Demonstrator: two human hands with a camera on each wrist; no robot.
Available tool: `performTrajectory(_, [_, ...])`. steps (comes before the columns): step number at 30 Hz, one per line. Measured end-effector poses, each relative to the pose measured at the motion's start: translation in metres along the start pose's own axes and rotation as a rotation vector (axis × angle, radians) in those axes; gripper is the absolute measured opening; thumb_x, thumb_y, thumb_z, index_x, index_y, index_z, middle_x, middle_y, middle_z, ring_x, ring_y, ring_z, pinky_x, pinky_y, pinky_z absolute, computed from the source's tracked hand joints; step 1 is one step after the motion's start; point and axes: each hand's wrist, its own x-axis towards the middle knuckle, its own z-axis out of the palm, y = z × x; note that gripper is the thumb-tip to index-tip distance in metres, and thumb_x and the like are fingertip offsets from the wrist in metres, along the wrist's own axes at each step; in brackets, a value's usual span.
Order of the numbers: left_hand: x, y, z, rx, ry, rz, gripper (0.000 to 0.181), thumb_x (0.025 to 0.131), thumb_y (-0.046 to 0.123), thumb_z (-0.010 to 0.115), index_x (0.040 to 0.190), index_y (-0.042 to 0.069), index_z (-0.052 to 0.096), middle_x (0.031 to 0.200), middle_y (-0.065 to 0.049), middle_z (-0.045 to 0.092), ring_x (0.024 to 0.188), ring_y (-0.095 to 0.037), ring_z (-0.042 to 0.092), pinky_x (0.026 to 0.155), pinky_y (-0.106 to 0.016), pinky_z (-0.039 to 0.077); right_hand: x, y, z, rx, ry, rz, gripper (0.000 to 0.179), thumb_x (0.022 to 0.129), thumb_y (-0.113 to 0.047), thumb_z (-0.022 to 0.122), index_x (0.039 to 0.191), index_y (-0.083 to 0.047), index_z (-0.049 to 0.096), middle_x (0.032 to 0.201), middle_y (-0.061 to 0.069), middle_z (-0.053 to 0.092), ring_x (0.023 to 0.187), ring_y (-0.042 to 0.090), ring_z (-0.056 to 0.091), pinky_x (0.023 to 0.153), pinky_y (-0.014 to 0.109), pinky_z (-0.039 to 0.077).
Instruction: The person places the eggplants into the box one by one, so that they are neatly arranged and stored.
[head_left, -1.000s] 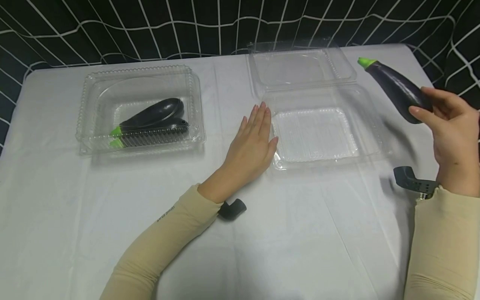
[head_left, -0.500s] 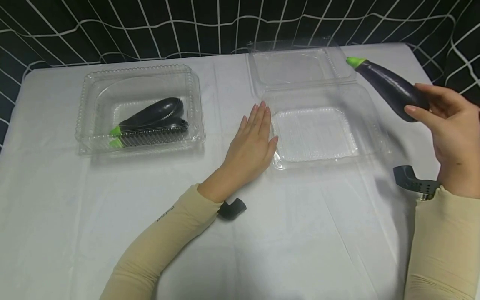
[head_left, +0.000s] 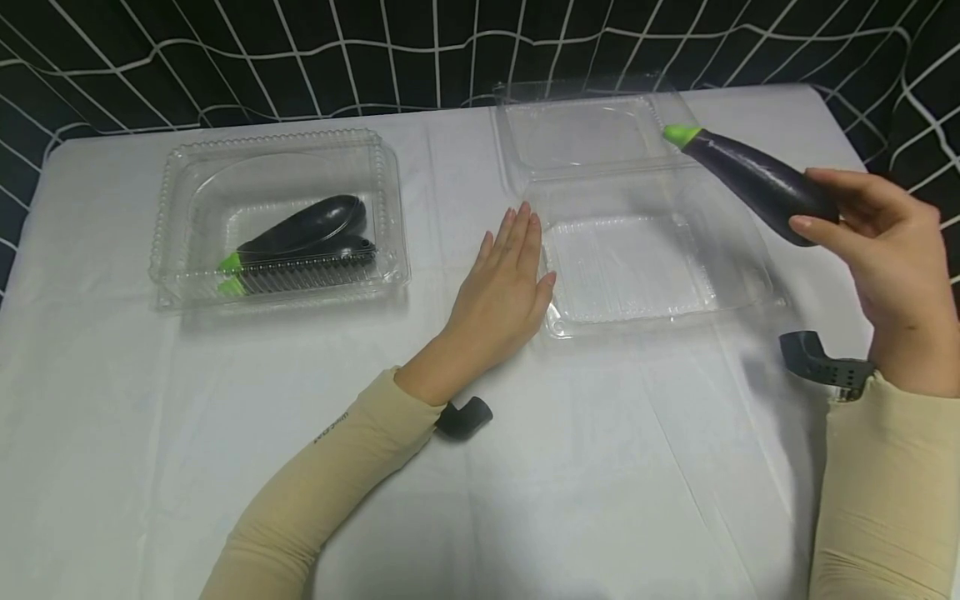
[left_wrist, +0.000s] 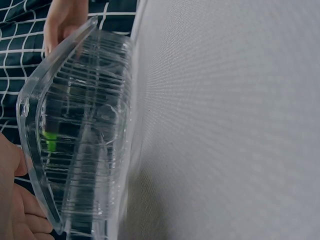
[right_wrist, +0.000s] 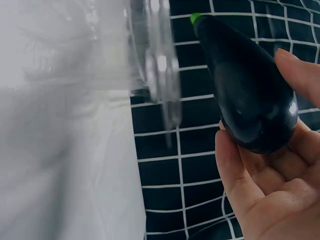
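Observation:
My right hand (head_left: 892,242) grips a dark purple eggplant (head_left: 757,183) by its thick end, holding it in the air over the right side of an unfolded clear plastic box (head_left: 738,287). The eggplant's green stem end points left and away. In the right wrist view, thumb and fingers lie around the rounded end of the eggplant (right_wrist: 250,90). My left hand (head_left: 498,292) rests with straight fingers against the left edge of that box. The left wrist view shows the box's ribbed wall (left_wrist: 85,110) close to the left fingers, with the green stem seen through it.
A second clear plastic box (head_left: 277,154) stands at the left with two eggplants (head_left: 300,229) inside. The open box's lid (head_left: 585,137) lies folded back toward the far table edge. Black cloth with white grid lines (head_left: 405,50) hangs behind the white table (head_left: 600,467).
My right hand has carried the eggplant leftward, so its stem end now overlaps the corner of the open box's lid. The left hand and both boxes have stayed in place.

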Motion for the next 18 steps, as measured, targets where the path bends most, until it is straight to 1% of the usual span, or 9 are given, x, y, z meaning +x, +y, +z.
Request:
performTrajectory(4, [-0.0002, -0.0001, -0.0001, -0.004, 0.002, 0.001, 0.061, 0.102, 0.029, 0.034, 0.148, -0.006, 0.014, 0.157, -0.016, 0.005, 0.143, -0.022, -0.003, 0.115, -0.036, 0.001, -0.0019, -0.0012, 0.0023, -0.111, -0.026, 0.002, 0.047, 0.08, 0.013, 0.064, 0.123, -0.005, 0.063, 0.11, -0.001, 0.06, 0.098, 0.009, 0.056, 0.078, 0.007, 0.045])
performTrajectory(6, [-0.0002, -0.0001, -0.0002, -0.007, 0.003, 0.002, 0.061, 0.102, 0.029, 0.034, 0.148, -0.005, 0.014, 0.157, -0.016, 0.005, 0.143, -0.022, -0.003, 0.115, -0.036, 0.001, -0.0027, -0.0015, 0.0031, -0.144, -0.044, -0.001, 0.047, 0.081, 0.013, 0.064, 0.124, -0.006, 0.063, 0.11, -0.002, 0.06, 0.098, 0.008, 0.055, 0.078, 0.007, 0.044])
performTrajectory(8, [-0.0002, -0.0001, -0.0003, -0.007, 0.002, 0.001, 0.061, 0.102, 0.029, 0.034, 0.148, -0.005, 0.014, 0.157, -0.016, 0.005, 0.143, -0.021, -0.004, 0.115, -0.036, 0.001, -0.0031, -0.0017, 0.0038, -0.143, -0.067, -0.012, 0.048, 0.08, 0.013, 0.065, 0.124, -0.005, 0.062, 0.11, -0.002, 0.06, 0.097, 0.009, 0.055, 0.078, 0.006, 0.044])
performTrajectory(12, [-0.0002, 0.0002, 0.0, -0.004, -0.001, -0.001, 0.061, 0.102, 0.029, 0.033, 0.148, -0.005, 0.014, 0.157, -0.015, 0.004, 0.143, -0.021, -0.004, 0.115, -0.036, 0.0, -0.0035, -0.0016, 0.0055, -0.085, -0.109, -0.04, 0.05, 0.077, 0.018, 0.064, 0.123, -0.002, 0.062, 0.108, -0.001, 0.061, 0.096, 0.01, 0.056, 0.077, 0.007, 0.044])
performTrajectory(14, [-0.0004, 0.0003, 0.0003, 0.0, 0.0, 0.0, 0.061, 0.102, 0.029, 0.033, 0.148, -0.005, 0.014, 0.157, -0.015, 0.005, 0.143, -0.021, -0.004, 0.115, -0.036, 0.001, -0.0038, -0.0016, 0.0066, -0.076, -0.125, -0.044, 0.051, 0.076, 0.019, 0.064, 0.122, -0.002, 0.062, 0.107, -0.002, 0.062, 0.094, 0.009, 0.056, 0.076, 0.007, 0.045])
performTrajectory(18, [-0.0008, 0.0005, 0.001, 0.005, 0.004, 0.003, 0.06, 0.102, 0.029, 0.033, 0.148, -0.005, 0.014, 0.157, -0.016, 0.006, 0.143, -0.021, -0.003, 0.115, -0.036, 0.001, -0.005, -0.0017, 0.0091, -0.153, -0.147, -0.034, 0.052, 0.077, 0.017, 0.065, 0.123, -0.006, 0.063, 0.106, -0.008, 0.061, 0.089, 0.006, 0.057, 0.074, 0.006, 0.044])
